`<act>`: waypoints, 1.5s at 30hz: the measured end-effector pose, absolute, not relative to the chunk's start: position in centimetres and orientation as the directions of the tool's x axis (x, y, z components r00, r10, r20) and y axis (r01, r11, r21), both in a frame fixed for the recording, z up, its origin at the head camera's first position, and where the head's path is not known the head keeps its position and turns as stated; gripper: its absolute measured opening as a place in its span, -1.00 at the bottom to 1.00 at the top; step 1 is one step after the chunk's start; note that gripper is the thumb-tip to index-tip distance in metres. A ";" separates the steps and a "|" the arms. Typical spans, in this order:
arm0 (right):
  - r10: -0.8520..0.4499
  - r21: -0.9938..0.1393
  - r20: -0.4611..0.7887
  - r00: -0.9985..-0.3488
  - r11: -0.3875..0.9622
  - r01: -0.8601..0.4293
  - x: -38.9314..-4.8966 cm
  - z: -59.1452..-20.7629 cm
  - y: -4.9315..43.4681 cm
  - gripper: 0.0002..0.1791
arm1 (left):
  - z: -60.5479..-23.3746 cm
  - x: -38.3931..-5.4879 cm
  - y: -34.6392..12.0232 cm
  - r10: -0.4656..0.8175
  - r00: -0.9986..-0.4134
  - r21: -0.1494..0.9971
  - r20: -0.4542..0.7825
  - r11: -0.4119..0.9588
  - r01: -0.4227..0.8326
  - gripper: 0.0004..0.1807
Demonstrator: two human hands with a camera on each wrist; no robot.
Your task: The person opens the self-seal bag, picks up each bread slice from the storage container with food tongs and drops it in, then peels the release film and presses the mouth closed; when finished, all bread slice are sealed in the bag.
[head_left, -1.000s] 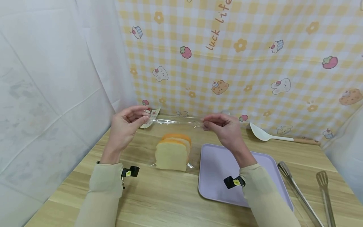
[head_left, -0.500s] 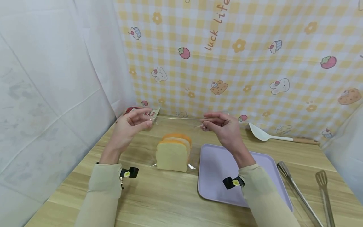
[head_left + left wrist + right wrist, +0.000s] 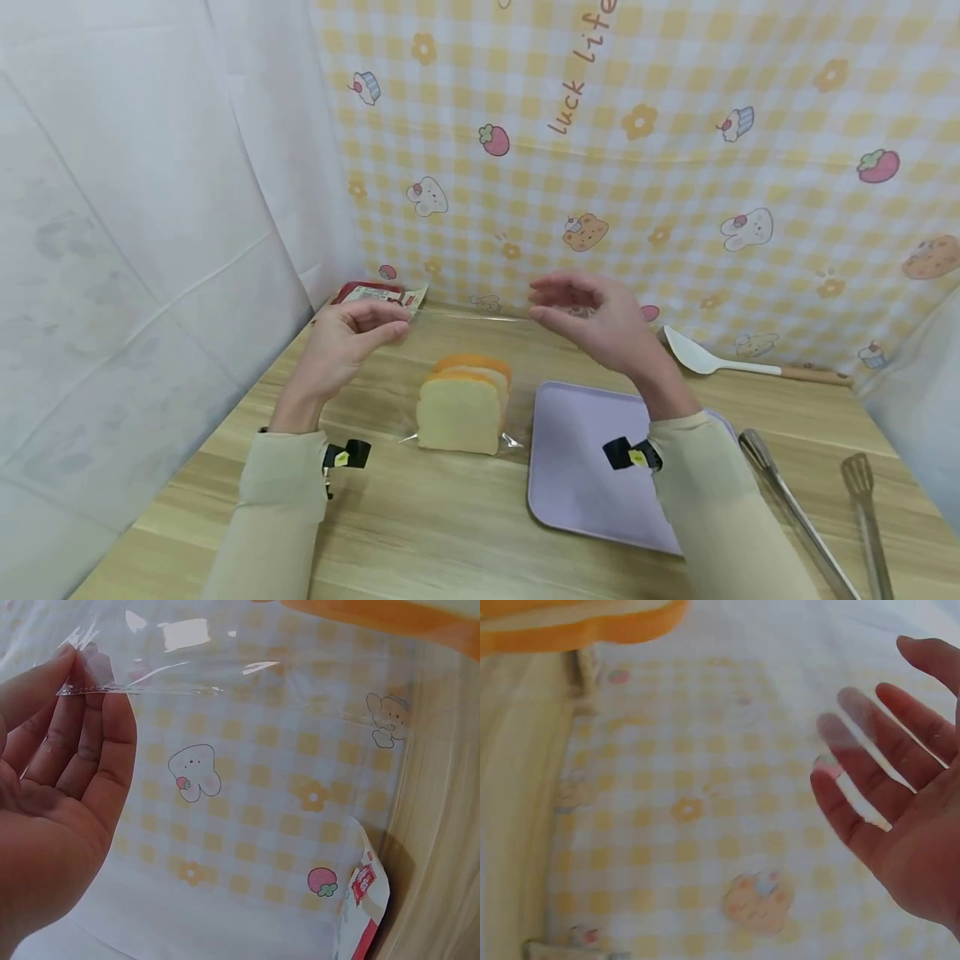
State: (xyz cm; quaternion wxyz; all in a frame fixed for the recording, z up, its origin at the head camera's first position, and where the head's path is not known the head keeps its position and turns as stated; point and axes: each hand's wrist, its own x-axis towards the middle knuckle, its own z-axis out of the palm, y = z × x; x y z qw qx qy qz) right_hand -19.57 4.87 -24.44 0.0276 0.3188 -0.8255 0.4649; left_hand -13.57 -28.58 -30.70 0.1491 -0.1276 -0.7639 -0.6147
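Observation:
Slices of bread [image 3: 459, 412] stand upright on the table inside a clear plastic bag [image 3: 472, 317], whose top edge is stretched above and behind them. My left hand [image 3: 337, 350] pinches the bag's top left corner between thumb and fingertips. In the left wrist view, the film [image 3: 300, 667] runs away from the pinching fingers [image 3: 67, 664]. My right hand [image 3: 596, 321] is near the bag's top right corner with its thumb and fingers apart. Seen from the right wrist, that hand [image 3: 900, 780] has spread fingers and holds nothing; whether the film touches some fingertips, I cannot tell.
A lilac tray [image 3: 581, 467] lies right of the bread, partly under my right forearm. Behind it rests a white spatula [image 3: 693, 354] with a wooden handle. Long metal utensil ends [image 3: 858, 475] lie at the far right. A red and cream packet [image 3: 375, 293] sits in the back left corner.
My right hand has let go of the bag's right corner, opened its fingers and moved slightly up. The left hand still pinches its corner. The bread stays standing.

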 end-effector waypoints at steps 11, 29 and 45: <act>-0.803 -0.390 0.064 -0.592 0.526 -0.756 -19.1 -20.3 -5.5 -0.65 | -30.3 -12.9 -28.3 0.024 -0.928 0.892 0.373 0.266 0.365 -0.77; -0.820 -0.398 0.037 -0.571 0.512 -0.761 -19.5 -21.6 -8.4 -0.80 | -29.7 -12.6 -28.8 0.040 -0.949 0.912 0.314 0.266 0.313 -0.76; -0.812 -0.355 0.000 -0.583 0.545 -0.759 -19.9 -22.2 -5.8 -0.84 | -29.6 -12.5 -28.2 0.011 -0.937 0.894 0.349 0.295 0.337 -0.80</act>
